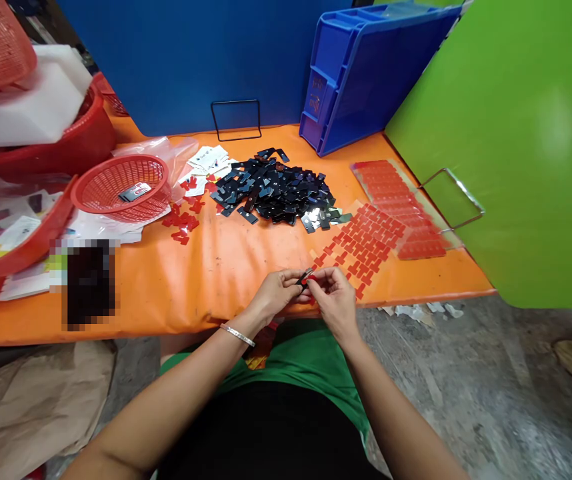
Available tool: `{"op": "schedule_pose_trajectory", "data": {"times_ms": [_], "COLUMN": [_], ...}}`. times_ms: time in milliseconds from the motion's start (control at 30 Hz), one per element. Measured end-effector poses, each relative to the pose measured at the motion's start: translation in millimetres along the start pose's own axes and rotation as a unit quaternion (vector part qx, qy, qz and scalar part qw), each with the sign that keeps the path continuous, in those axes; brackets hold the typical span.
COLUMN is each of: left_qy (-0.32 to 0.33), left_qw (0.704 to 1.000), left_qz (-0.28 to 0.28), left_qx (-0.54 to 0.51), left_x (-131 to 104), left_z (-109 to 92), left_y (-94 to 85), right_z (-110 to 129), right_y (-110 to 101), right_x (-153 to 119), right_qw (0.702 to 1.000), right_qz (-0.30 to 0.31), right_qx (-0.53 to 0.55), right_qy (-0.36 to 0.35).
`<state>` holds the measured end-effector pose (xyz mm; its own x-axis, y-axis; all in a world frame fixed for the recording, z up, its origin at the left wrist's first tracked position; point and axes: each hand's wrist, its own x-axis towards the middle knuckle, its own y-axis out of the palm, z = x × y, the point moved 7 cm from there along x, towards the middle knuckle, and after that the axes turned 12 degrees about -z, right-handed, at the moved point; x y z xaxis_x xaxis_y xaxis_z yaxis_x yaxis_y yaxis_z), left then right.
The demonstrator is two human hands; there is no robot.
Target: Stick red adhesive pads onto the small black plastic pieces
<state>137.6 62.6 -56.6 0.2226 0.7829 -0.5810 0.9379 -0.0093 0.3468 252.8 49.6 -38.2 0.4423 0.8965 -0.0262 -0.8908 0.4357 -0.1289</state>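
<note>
My left hand (282,291) is closed on a small flat black piece (304,277) above the table's front edge. Close against it, my right hand (333,297) pinches a small red sticker (311,281) at the black piece. The fingers partly cover both. Just beyond my right hand lies a sheet of red T-shaped stickers (366,240), with gaps in its near part. A heap of similar black pieces (276,187) is spread on the orange table (226,267) farther back.
Loose red bits (182,223) and white cards (209,162) lie left of the heap. A red basket (122,187) holds a few pieces. More red sheets (399,207) lie at right. A blue crate (371,73) stands by the green panel (526,147); a blue panel (186,60) rises behind.
</note>
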Motion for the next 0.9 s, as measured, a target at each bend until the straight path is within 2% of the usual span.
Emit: {"op": "schedule_pose_trajectory", "data": {"times_ms": [333, 567, 767, 900], "left_qy": [0.001, 0.016, 0.032, 0.031], "left_qw": [1.0, 0.997, 0.997, 0.997], "left_qz": [-0.003, -0.066, -0.068, -0.063], "left_qx": [-0.012, -0.026, -0.033, -0.034], "left_x": [0.3, -0.6, -3.0, -2.1], "left_z": [0.1, 1.2, -1.1, 0.0], "left_y": [0.1, -1.2, 0.3, 1.0], "right_z": [-3.1, 1.3, 23.5, 25.9], "right_y": [-1.6, 0.1, -10.3, -9.9], "right_x": [-0.1, -6.8, -8.8, -0.4], "right_qw": [1.0, 1.0, 0.977, 0.976], "right_qz": [-0.007, -0.004, -0.068, -0.061], "right_qx": [-0.018, -0.012, -0.12, -0.128], "right_qy": [-0.025, -0.022, -0.162, -0.163]}}
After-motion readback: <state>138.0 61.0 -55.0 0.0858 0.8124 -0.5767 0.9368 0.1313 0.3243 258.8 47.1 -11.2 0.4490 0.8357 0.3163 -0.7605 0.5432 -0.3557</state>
